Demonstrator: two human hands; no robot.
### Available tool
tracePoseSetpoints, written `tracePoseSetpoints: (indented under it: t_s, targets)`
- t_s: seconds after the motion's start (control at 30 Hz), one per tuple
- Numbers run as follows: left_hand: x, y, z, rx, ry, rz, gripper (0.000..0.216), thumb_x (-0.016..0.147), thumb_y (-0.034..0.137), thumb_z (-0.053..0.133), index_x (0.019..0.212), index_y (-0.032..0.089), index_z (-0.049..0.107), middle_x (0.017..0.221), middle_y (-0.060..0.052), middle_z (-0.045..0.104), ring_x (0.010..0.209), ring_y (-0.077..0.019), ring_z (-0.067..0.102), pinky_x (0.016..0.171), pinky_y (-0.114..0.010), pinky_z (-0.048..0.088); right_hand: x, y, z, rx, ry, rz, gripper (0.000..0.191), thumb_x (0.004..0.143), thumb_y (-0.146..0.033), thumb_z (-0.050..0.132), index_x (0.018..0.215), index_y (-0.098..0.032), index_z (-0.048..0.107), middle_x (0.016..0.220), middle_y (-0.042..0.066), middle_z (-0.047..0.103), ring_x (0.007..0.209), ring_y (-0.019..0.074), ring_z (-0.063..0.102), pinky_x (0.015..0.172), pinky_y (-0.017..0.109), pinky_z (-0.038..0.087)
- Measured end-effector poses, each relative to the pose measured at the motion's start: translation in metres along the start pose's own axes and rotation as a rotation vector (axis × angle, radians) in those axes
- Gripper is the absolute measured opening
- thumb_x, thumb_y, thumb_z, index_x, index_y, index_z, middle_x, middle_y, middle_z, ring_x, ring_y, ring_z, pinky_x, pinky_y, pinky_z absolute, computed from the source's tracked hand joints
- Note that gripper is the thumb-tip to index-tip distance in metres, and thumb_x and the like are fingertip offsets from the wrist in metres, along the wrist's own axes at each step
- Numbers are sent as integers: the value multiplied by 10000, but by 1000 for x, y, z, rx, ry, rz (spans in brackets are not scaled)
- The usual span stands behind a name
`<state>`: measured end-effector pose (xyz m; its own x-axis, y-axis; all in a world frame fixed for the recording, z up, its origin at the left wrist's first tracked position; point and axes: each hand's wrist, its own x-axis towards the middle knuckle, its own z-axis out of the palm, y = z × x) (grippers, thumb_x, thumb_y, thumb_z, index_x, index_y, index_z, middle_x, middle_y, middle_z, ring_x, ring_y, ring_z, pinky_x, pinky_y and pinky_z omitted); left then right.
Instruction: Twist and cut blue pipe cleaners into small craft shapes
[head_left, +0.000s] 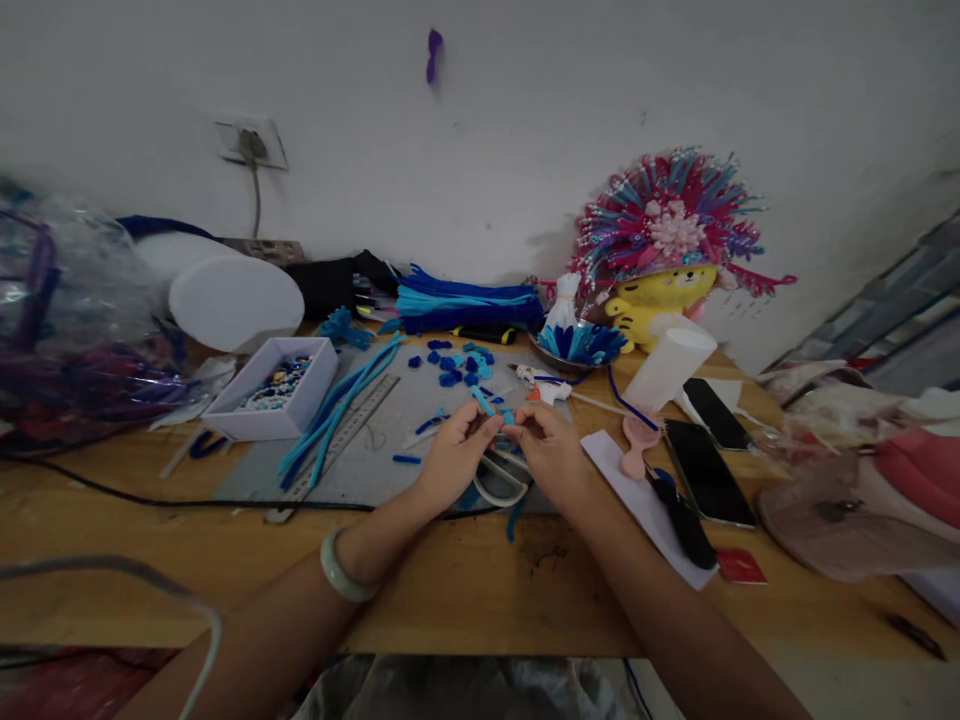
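Over the gray cutting mat [360, 482], nearer the near edge of the desk [480, 610] than the far one, both hands hold a short light-blue chenille stem [482, 401]. The left hand [459, 447] pinches it between thumb and forefinger, fingers nearly closed, one end poking up; the fingers of the right hand [553, 450] are drawn together at its other side, exact contact hard to make out. It should be very light, soft outside and bendable, its fuzz giving good grip; fingertips near the ends would crush the pile least.

Smooth, rounded scissors handles [501, 492] lie beneath the hands. Toward the left edge, a rigid white box [311, 388] holds glossy beads [276, 385], and long plush stems [341, 408] lie beside a flat ruler [341, 442]. Toward the far edge, fuzzy blue rosettes [448, 379] sit before a thick, straight stem bundle [465, 298].
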<state>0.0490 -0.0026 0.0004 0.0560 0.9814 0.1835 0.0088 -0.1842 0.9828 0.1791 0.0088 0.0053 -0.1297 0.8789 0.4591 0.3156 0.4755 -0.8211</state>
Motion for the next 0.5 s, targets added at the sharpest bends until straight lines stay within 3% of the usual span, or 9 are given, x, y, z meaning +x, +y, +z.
tracePoseSetpoints:
  t_s: [0.17, 0.27, 0.33, 0.37, 0.5]
  targets:
    - [2, -5, -2, 30, 34, 28, 157, 774, 326, 499, 718, 180, 485, 639, 34, 470, 613, -100, 448, 608, -230, 371, 2, -5, -2, 9, -41, -98, 136, 744, -201, 548, 624, -185, 486, 706, -5, 474, 677, 124, 458, 623, 241, 370]
    - [9, -3, -16, 134, 41, 200, 186, 742, 278, 552, 914, 212, 529, 886, -10, 535, 819, -133, 492, 760, -270, 385, 3, -3, -5, 18, -90, -110, 154, 738, -234, 574, 606, -187, 509, 727, -1, 454, 678, 121, 445, 616, 240, 369]
    - [14, 3, -26, 235, -64, 341, 137, 725, 264, 574, 852, 218, 596, 969, -34, 549, 956, -165, 473, 877, -311, 338, 5, -2, -7, 40, -149, -90, 164, 719, -265, 605, 599, -189, 525, 742, 0, 452, 679, 121, 442, 610, 238, 369]
    - [16, 6, -31, 285, -151, 343, 90, 732, 263, 571, 790, 220, 625, 963, -35, 565, 972, -171, 472, 909, -323, 312, 5, -2, -8, 55, -188, -79, 169, 709, -284, 619, 598, -190, 533, 752, 1, 455, 681, 120, 441, 608, 238, 369]
    - [19, 12, -41, 178, -408, 171, 102, 729, 272, 568, 742, 207, 645, 801, -32, 610, 794, -156, 532, 790, -302, 387, 7, 1, -12, 137, -317, -25, 228, 684, -377, 640, 589, -192, 546, 740, -7, 458, 656, 113, 441, 597, 237, 368]
